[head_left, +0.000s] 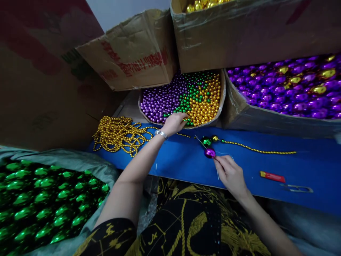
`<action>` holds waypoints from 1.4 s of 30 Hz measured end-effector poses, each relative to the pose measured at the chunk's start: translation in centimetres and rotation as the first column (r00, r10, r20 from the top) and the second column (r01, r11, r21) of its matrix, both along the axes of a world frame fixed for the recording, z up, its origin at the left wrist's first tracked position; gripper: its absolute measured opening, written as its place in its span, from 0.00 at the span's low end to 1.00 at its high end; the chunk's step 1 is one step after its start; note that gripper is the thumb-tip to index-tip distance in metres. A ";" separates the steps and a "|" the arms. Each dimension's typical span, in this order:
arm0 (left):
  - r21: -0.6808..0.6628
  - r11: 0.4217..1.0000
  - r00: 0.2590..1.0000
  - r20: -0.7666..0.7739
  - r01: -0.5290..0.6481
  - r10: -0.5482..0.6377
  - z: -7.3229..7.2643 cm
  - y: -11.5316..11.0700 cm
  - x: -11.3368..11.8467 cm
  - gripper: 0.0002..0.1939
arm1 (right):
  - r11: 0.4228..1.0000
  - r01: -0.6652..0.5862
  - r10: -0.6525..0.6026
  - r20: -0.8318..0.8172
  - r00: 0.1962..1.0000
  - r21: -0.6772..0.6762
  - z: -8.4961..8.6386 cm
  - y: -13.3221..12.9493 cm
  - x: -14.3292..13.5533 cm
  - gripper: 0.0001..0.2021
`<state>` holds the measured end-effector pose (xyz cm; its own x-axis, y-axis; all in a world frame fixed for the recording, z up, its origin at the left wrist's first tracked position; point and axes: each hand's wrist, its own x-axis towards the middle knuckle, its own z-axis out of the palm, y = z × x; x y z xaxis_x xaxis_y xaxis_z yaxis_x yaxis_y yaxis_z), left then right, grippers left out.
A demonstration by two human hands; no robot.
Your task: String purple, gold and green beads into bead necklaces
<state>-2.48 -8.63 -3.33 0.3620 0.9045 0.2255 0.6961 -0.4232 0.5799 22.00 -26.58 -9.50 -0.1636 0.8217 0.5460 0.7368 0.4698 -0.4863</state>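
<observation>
My left hand (174,123) reaches over the near rim of a bin of small beads (160,101), its fingertips pinched together among green and gold ones. Whatever they grip is too small to make out. In my right hand (231,176), closed over the blue table, is a long thin needle (200,141). A large shiny purple bead (210,153) sits on the needle by my fingers. Just beyond it lies a large green bead (206,142), then a smaller gold bead (215,138) and a string of tiny gold beads (255,146) stretching right. A thin thread loops near my right hand.
Gold bead strands (117,133) are heaped at the table's left. A red lighter (272,176) and thread snips (297,188) lie at right. Cardboard boxes (133,53) stand behind; one box (266,119) holds large purple beads. A sack of green beads (42,199) is at lower left.
</observation>
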 end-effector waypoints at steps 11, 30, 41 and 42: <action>-0.003 0.998 0.729 -0.682 0.064 -0.049 0.2 2.5 1.3 0.16 | 0.995 0.077 -0.075 0.042 0.996 -0.055 0.0 -0.4 1.3 0.10; 0.219 0.959 0.849 -0.457 -0.182 0.265 3.5 3.3 -4.5 0.14 | 0.993 0.114 -0.115 0.033 0.993 0.029 -0.2 0.1 3.0 0.08; 0.001 0.996 0.992 -0.086 0.092 -0.091 5.0 -1.8 -3.0 0.14 | 0.997 0.068 -0.069 0.035 0.997 0.030 -0.8 0.2 2.3 0.08; -0.050 0.973 0.969 0.114 0.225 -0.219 5.8 -3.7 -2.8 0.18 | 0.997 0.075 -0.076 0.044 0.996 0.029 -0.9 0.1 2.3 0.08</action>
